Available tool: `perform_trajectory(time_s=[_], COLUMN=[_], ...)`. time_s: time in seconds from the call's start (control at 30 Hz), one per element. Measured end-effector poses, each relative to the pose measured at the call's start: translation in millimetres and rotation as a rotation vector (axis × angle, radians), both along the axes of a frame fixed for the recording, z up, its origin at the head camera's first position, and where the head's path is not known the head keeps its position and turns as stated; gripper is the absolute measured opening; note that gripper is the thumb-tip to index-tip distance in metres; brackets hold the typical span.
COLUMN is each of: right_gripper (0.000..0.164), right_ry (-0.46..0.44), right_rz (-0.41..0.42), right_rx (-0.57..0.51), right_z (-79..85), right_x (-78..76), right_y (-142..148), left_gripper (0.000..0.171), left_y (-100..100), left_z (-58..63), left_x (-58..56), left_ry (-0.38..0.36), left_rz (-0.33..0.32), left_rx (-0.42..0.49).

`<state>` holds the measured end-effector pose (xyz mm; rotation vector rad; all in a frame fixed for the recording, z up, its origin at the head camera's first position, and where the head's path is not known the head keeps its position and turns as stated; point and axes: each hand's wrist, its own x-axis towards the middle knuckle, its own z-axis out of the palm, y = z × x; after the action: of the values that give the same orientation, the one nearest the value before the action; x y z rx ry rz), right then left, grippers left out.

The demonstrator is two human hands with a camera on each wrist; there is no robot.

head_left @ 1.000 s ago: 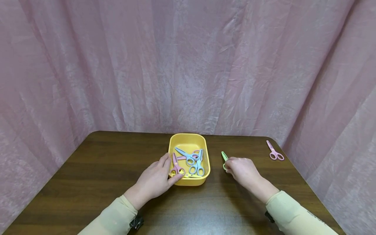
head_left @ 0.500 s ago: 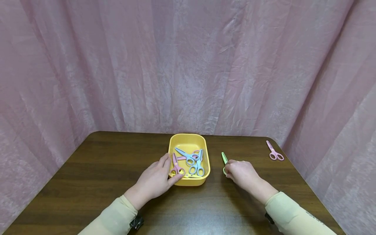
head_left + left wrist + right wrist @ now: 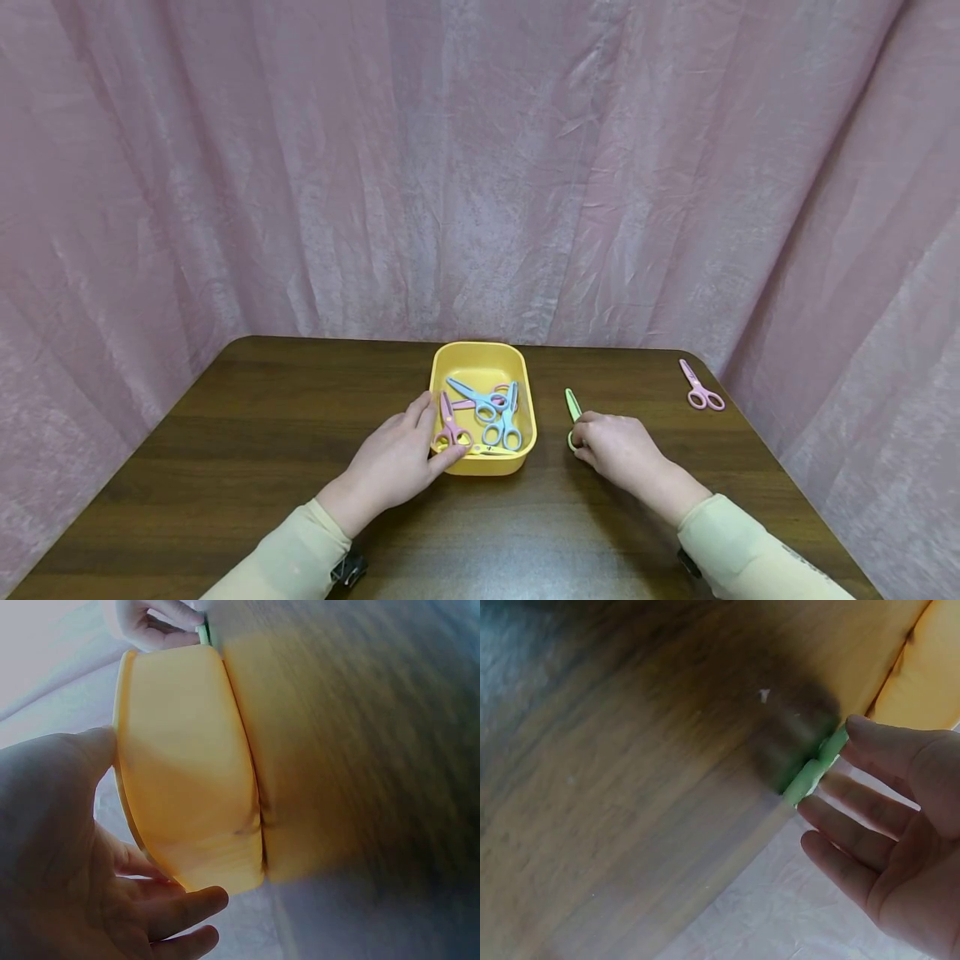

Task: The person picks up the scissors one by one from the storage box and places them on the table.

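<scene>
My left hand (image 3: 397, 457) rests at the near left corner of a yellow bin (image 3: 480, 467), thumb over the near rim and fingers extended along the left side. In the left wrist view the thumb tip touches the bin's rim (image 3: 120, 724). Inside lie blue scissors (image 3: 509, 417), more blue scissors (image 3: 472, 393), pink scissors (image 3: 447, 412) and yellow scissors (image 3: 487, 450). Right of the bin, my right hand (image 3: 618, 446) pinches green scissors (image 3: 573, 403) by the handles, blades pointing away. The right wrist view shows the thumb and fingers at the green handles (image 3: 810, 776).
Another pair of pink scissors (image 3: 697, 387) lies at the far right of the brown wooden table (image 3: 300, 400). A pink curtain (image 3: 480, 183) hangs behind the table and along its sides.
My right hand has shifted slightly nearer to me, and more of the green scissors' handle shows. The left hand and the bin have stayed in place.
</scene>
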<state>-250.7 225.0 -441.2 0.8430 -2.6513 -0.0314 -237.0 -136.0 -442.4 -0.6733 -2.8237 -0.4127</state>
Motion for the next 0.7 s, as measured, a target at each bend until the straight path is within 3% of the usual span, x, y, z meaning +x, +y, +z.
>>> perform_trajectory(time_s=[0.13,0.33,0.43,0.7], right_gripper=[0.022,0.058,0.068,0.072], right_ry=[-0.002,-0.11,-0.177,-0.216], right_rz=[-0.048,-0.129,-0.165,-0.192], right_rx=[-0.009,0.017,0.022,0.004], right_z=[3.8,10.1,11.3,8.0], right_x=[7.5,21.9,28.3,32.7], right_y=[-5.5,-14.8,-18.3,-20.1], left_gripper=[0.097,0.097,0.098,0.098], left_y=[-0.1,-0.9,-0.5,0.7], left_z=[-0.3,1.0,0.5,-0.9], left_x=[-0.3,0.1,-0.1,-0.9], left_ry=[0.005,0.014,0.011,0.004], left_rz=[-0.001,-0.003,-0.002,0.001], left_rx=[-0.006,-0.016,-0.017,-0.018])
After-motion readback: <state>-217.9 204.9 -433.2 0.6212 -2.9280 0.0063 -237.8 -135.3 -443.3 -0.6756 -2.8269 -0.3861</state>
